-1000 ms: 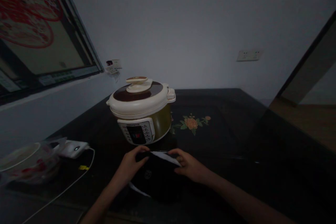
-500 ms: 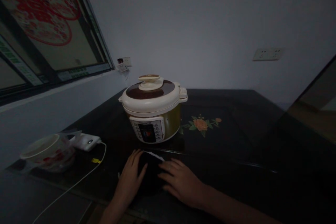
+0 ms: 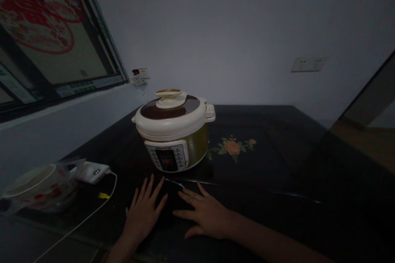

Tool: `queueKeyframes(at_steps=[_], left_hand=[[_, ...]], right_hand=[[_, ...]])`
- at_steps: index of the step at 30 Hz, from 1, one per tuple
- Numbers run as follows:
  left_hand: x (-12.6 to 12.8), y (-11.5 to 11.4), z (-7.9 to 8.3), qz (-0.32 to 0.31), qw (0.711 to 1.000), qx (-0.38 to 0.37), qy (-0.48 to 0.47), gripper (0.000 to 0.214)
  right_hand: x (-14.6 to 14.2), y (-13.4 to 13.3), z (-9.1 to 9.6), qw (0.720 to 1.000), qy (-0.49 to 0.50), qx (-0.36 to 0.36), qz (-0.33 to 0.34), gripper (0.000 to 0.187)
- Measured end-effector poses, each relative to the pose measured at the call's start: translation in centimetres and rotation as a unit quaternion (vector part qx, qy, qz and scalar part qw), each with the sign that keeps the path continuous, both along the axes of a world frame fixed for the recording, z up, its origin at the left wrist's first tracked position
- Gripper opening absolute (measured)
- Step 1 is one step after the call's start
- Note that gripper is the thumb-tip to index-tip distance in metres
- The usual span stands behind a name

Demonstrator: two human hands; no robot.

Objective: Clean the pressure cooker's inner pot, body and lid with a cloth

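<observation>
Both hands rest palm down at the front of a dark glossy table. My left hand (image 3: 143, 209) is open, its fingers spread over a flat black thing (image 3: 169, 203) with a thin white edge, perhaps a cloth. On the right side of the same black thing lies my right hand (image 3: 205, 213), open too, fingers apart and a ring on one of them. Just beyond the fingertips stands an electric pressure cooker (image 3: 173, 127), cream and olive with a brown lid top, its lid on. Dim light hides most of the black thing's outline.
Left of my hands are a bowl in a clear plastic bag (image 3: 43, 187) and a white power bank (image 3: 92, 172) with a cable (image 3: 115, 185) running off the table's front. A yellow tag (image 3: 103, 195) lies nearby. Wall sockets (image 3: 308, 64) and a window (image 3: 98, 61) are behind.
My fingers have spread wider and lie flatter on the black thing. Less of its white edge shows. The whole scene has shifted slightly left in view.
</observation>
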State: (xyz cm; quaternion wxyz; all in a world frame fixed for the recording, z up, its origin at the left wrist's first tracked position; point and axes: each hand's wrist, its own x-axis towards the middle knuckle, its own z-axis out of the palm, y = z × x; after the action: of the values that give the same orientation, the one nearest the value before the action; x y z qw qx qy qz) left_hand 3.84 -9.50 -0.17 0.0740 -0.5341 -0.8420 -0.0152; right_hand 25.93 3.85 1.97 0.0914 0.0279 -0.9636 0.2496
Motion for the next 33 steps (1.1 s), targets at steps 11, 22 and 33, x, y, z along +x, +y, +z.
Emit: queueKeyframes(at_steps=[11,22,33], left_hand=[[-0.3,0.3,0.7,0.012,0.999,-0.037,-0.009,0.06],[-1.1,0.7,0.2,-0.009,0.999,0.015,-0.041,0.057],[10.1,2.9,6.7,-0.218,0.875,0.377,-0.21,0.021]], right_hand=[[0.1,0.6,0.3,1.0,-0.015,0.001,0.012,0.055],[-0.2,0.0,0.3,1.0,-0.01,0.012,-0.025,0.046],[4.2,2.3,0.6,0.919,0.18,-0.295,-0.188,0.026]])
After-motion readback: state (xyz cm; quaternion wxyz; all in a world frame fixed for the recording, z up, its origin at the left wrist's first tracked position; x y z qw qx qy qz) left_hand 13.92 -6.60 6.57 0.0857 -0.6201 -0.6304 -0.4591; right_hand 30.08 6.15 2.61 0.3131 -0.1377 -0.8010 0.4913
